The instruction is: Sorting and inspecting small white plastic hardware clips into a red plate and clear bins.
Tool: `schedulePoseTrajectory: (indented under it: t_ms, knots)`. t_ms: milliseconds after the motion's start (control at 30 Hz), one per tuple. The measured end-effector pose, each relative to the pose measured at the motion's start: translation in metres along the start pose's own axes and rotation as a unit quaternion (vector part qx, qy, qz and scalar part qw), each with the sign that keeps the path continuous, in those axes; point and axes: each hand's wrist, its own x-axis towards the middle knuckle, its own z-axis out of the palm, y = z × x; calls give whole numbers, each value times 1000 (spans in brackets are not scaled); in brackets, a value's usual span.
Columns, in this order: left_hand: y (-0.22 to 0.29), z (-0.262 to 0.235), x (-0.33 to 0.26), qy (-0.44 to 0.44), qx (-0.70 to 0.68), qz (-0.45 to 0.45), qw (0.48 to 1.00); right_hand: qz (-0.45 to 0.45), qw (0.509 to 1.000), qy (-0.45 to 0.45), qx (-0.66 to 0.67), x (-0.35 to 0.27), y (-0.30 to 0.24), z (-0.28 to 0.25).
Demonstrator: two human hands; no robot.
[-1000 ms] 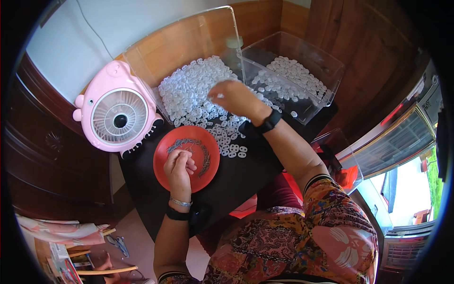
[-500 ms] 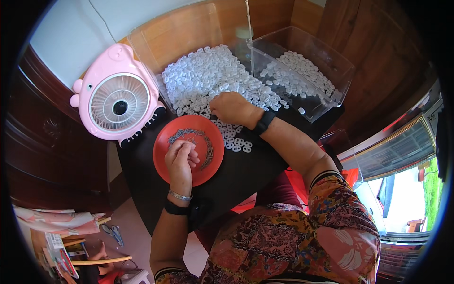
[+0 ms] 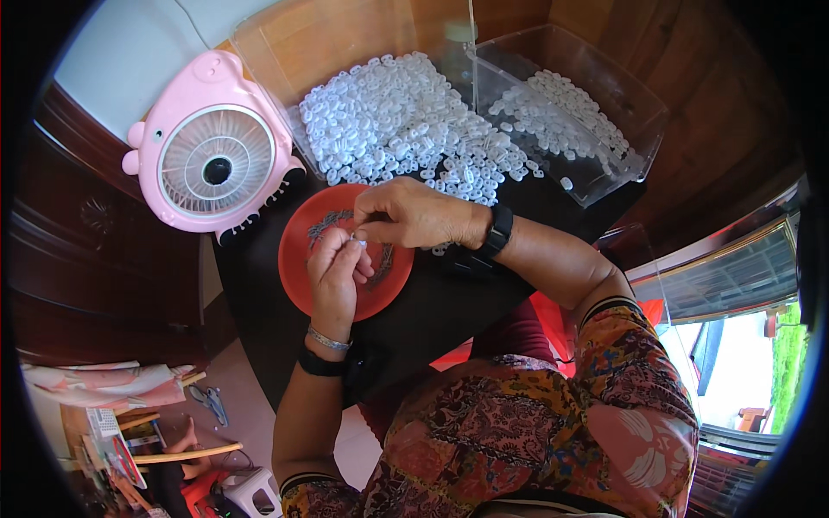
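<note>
My left hand (image 3: 334, 268) is closed in a pinch over a round red plate (image 3: 296, 274). From the right, my right hand (image 3: 419, 213) reaches over the plate, its thumb and forefinger pinched against the left fingertips. A bit of a small white plastic piece (image 3: 361, 244) shows where the fingers meet. Whatever else my left fingers grip is too small to make out. On the plate lie many thin grey metal pieces (image 3: 324, 226), partly hidden by my hands. Just beyond the plate spreads a large heap of white oval plastic pieces with holes (image 3: 380, 116).
A pink animal-shaped fan (image 3: 216, 164) stands left of the heap. At the back right, a clear plastic box (image 3: 626, 177) lies with more white pieces spilling inside it. The dark table (image 3: 406, 324) ends close to my body. A white stool (image 3: 250, 492) stands on the floor.
My right hand has come from the white heap toward me and left, meeting my left hand over the plate. The view has shifted slightly.
</note>
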Motion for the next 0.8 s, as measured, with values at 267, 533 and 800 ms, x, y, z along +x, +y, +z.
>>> schedulePoseTrajectory:
  t_ms: [267,533,800]
  knots:
    - [5,-3,3,2,1,-33,999,-19,1000,-13,-20,-1,6,4]
    - [11,-18,5,89,-49,-80,992,-81,982,-29,-170,-5,15,0]
    - [13,-11,4,112,-119,-92,982,-106,946,-83,-294,-4,19,13]
